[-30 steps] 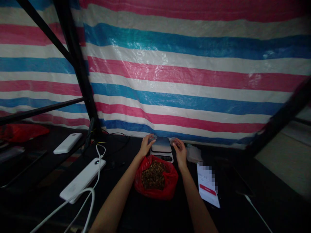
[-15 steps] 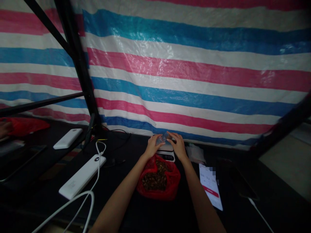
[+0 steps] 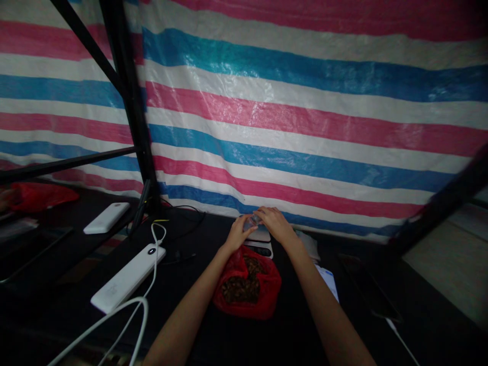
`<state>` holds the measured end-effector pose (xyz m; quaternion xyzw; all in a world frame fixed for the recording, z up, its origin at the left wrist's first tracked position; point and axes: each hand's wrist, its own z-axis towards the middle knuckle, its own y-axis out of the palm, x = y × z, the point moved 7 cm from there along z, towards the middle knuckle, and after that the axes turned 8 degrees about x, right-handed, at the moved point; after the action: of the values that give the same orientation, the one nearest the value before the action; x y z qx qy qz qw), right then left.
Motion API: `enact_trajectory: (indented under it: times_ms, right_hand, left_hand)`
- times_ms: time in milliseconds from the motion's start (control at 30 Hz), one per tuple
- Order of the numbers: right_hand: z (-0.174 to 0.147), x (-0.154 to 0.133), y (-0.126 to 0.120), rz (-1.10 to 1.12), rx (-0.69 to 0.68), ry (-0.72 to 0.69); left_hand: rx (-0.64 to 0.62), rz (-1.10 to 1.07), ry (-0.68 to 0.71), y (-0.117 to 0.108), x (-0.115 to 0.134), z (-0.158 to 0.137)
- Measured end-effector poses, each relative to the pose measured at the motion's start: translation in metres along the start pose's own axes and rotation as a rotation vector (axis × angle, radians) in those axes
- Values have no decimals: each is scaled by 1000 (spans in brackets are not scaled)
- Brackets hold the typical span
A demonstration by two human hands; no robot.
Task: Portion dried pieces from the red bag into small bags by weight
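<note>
My left hand [image 3: 239, 233] and my right hand [image 3: 275, 223] meet over a small grey scale [image 3: 260, 240] at the back of the dark table. Between their fingertips sits a small clear container [image 3: 249, 221], held by both hands; my right hand lies over its top. In front of the scale, between my forearms, rests an open red plastic bag [image 3: 247, 288] full of small brown pieces.
A white power bank [image 3: 127, 278] with white cables lies to the left, another white one [image 3: 107, 217] further back. A paper sheet [image 3: 328, 282] lies right of the bag. A striped tarp [image 3: 305, 122] closes the back; black frame bars [image 3: 129, 107] stand at left.
My hands, apart a second ago with a small clear piece in each, have come together above the scale. My right hand has moved left over the container.
</note>
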<state>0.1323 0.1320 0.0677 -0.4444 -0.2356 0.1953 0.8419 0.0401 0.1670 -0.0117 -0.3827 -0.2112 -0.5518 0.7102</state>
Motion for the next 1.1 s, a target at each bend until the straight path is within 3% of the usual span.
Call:
enact_trajectory:
  times_ms: [167, 300, 433, 567, 667, 767, 867, 967, 1100]
  right_hand:
    - [3, -14, -7, -148, 31, -88]
    - [-4, -14, -12, -150, 99, -59]
    - [-30, 0, -23, -57, 281, 191]
    - [-76, -1, -23, 70, 461, 478]
    - [-99, -10, -14, 157, 511, 558]
    - [-110, -6, -6, 251, 563, 612]
    - [-115, 7, -6, 328, 659, 726]
    - [-113, 2, -11, 430, 679, 769]
    - [-104, -40, -21, 553, 545, 640]
  left_hand:
    - [9, 13, -5, 0, -3, 0]
    - [3, 32, 9, 0, -4, 1]
    - [-47, 81, 41, 2, 3, 5]
    - [-143, 195, 56, 18, 7, 18]
    - [-210, 285, 72, 26, 4, 27]
    - [-188, 301, 21, 5, -4, 26]
    - [-128, 210, -80, -39, -3, 2]
    - [-161, 60, -57, -74, 25, -45]
    - [-283, 235, -41, -87, 59, -106]
